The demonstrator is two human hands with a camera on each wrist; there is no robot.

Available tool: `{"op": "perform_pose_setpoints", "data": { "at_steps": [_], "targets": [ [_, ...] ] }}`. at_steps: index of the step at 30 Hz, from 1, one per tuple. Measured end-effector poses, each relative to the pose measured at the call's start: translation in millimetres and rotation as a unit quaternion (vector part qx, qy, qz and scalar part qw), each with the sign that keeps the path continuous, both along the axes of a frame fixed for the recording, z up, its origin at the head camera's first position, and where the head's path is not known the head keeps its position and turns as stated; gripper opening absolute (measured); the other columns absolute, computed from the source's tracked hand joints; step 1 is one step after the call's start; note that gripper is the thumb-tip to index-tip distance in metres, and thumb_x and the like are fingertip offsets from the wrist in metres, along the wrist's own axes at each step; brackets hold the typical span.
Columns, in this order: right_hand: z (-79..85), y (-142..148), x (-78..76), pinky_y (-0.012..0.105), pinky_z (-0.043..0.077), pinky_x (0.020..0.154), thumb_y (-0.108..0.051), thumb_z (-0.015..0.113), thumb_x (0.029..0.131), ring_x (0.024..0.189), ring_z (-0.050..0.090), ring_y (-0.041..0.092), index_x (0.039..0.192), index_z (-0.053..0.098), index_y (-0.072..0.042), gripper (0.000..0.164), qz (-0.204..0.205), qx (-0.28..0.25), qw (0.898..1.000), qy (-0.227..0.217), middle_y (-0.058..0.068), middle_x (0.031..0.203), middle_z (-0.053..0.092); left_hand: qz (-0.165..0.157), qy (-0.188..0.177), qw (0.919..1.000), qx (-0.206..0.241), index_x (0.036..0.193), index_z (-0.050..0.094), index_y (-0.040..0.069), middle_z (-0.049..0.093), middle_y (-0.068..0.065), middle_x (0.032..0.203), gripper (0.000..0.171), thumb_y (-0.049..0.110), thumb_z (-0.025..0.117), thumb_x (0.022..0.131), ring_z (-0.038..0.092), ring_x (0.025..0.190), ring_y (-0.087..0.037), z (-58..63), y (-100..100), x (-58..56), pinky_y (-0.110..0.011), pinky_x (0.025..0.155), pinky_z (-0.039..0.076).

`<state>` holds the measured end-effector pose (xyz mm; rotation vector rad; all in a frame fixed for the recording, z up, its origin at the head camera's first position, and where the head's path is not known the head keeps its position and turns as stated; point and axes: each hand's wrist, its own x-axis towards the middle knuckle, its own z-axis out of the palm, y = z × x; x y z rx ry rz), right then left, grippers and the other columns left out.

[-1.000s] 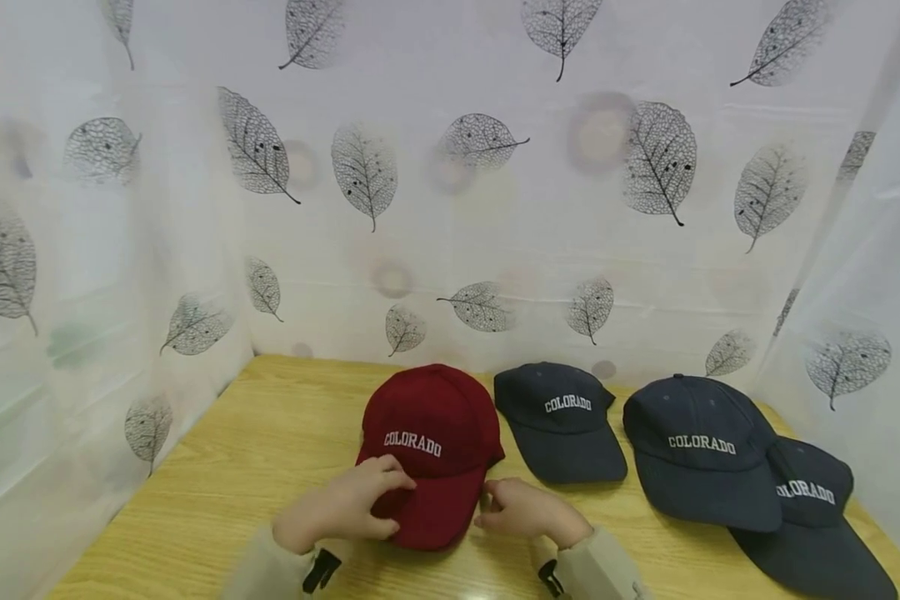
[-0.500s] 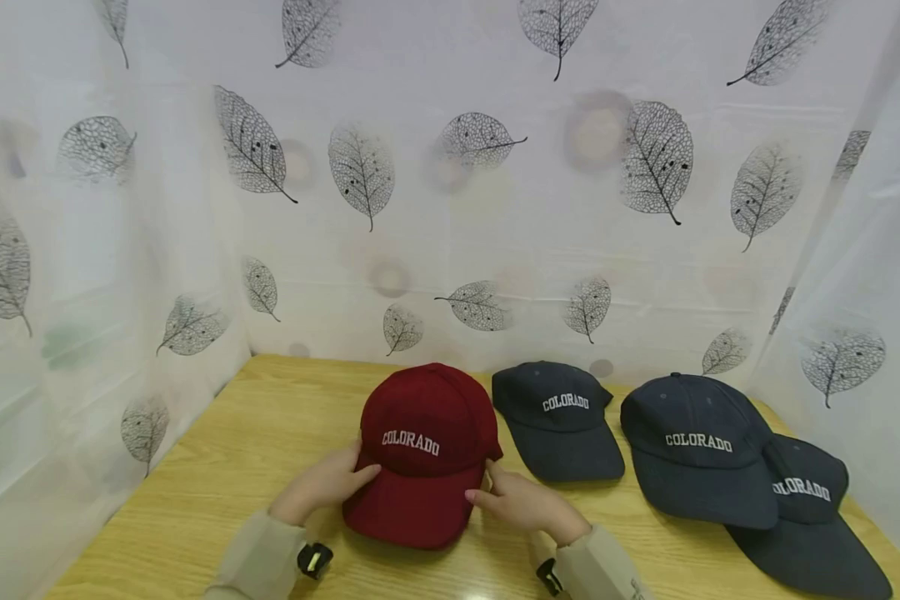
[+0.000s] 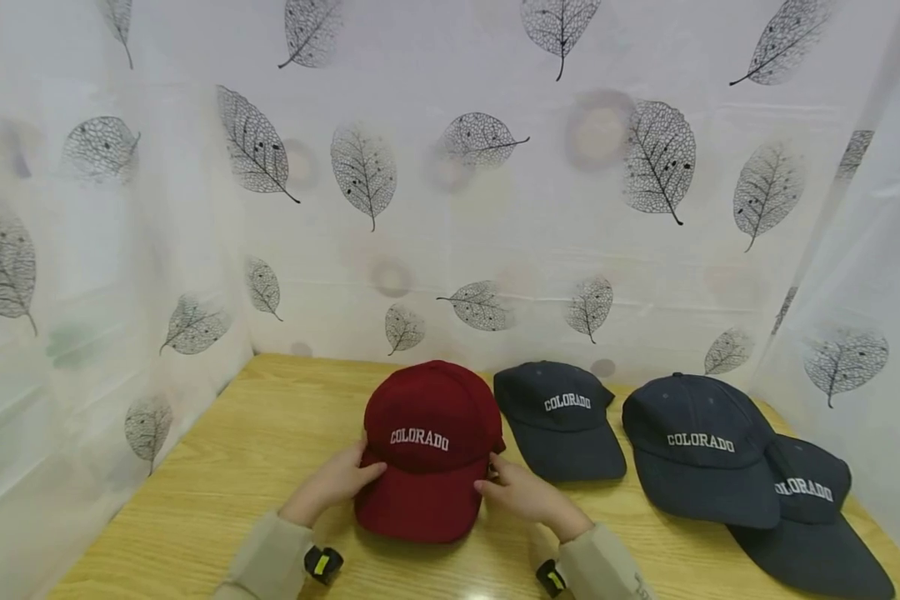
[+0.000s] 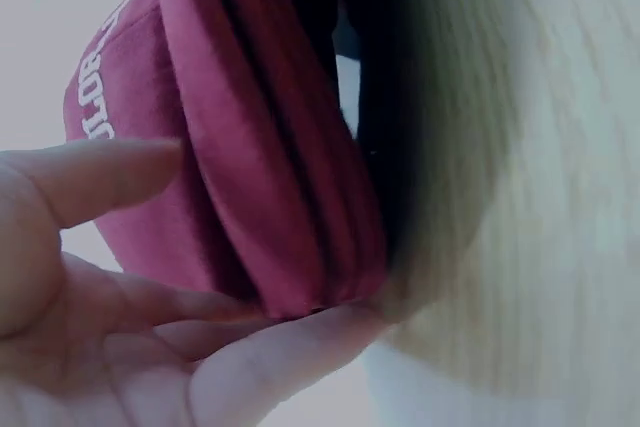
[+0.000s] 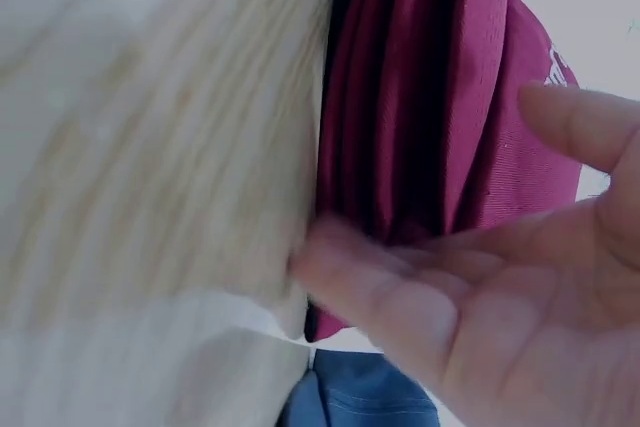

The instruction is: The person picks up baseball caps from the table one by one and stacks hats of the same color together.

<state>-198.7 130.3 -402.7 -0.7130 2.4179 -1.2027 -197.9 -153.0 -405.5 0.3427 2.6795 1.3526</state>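
Observation:
A stack of red baseball caps [image 3: 420,508] with white COLORADO lettering sits brim forward on the wooden table. Layered brim edges show in both wrist views. My left hand [image 3: 337,481] grips the stack's left side, its thumb over the top brim and its fingers along the side edge. Opposite it, my right hand [image 3: 525,496] holds the right side, thumb on the brim, fingers low against the edge near the table. In the left wrist view, the fingers [image 4: 280,362] touch the red brims from the side. The right wrist view shows fingertips [image 5: 335,257] at the lowest edges.
Right of the red stack lies a dark navy cap [image 3: 566,454]. Farther right, another navy cap [image 3: 701,483] overlaps a third navy cap [image 3: 813,550] at the table's right edge. A white leaf-print curtain [image 3: 450,225] encloses the table [image 3: 270,408] behind and at the sides.
My left hand has moved from above the brim to the stack's left side, and my right thumb has come onto the brim. The top red cap has turned and shifted slightly.

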Motion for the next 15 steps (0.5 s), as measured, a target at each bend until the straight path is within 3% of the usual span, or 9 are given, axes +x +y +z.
{"op": "perform_pose_setpoints", "data": {
  "at_steps": [4,8,10,15],
  "targets": [
    [-0.9,2,-0.6,0.046,0.031,0.098,-0.024,0.043,0.094,0.124,0.034,0.040,0.135,0.014,0.016,0.065,0.000,-0.038,0.999,-0.030,0.031,0.135,0.033,0.022,-0.042,0.9972,0.058,0.128,0.030,-0.018,0.041,-0.032,0.128,0.054,0.013,0.050,0.089,0.038,0.120,-0.041,-3.7,0,-1.6,-0.048,0.096,0.033],
    [-2.6,2,-0.8,0.049,0.022,0.102,-0.021,0.039,0.096,0.131,0.018,0.041,0.136,0.009,0.015,0.062,0.008,-0.070,0.996,-0.061,0.031,0.142,0.019,0.011,-0.055,0.9922,0.111,0.132,0.023,-0.018,0.032,-0.033,0.135,0.055,0.007,0.047,0.090,0.031,0.125,-0.042,-5.2,4,-2.0,-0.048,0.099,0.029],
    [-3.5,2,-1.3,0.049,0.022,0.102,-0.018,0.036,0.096,0.132,0.012,0.041,0.136,0.005,0.015,0.061,0.011,-0.095,0.992,-0.088,0.032,0.143,0.011,0.009,-0.062,0.9900,0.127,0.133,0.022,-0.017,0.033,-0.032,0.134,0.055,0.006,0.046,0.089,0.033,0.123,-0.042,-5.1,6,-0.9,-0.048,0.096,0.033],
    [-4.8,-2,-1.3,0.047,0.031,0.098,-0.012,0.031,0.095,0.128,0.022,0.043,0.135,-0.007,0.015,0.061,0.018,-0.162,0.975,-0.153,0.036,0.142,0.007,0.018,-0.048,0.9915,0.120,0.132,0.027,-0.014,0.039,-0.030,0.131,0.055,0.006,0.050,0.087,0.037,0.121,-0.040,-4.3,13,4.0,-0.048,0.096,0.033]
  ]
}}
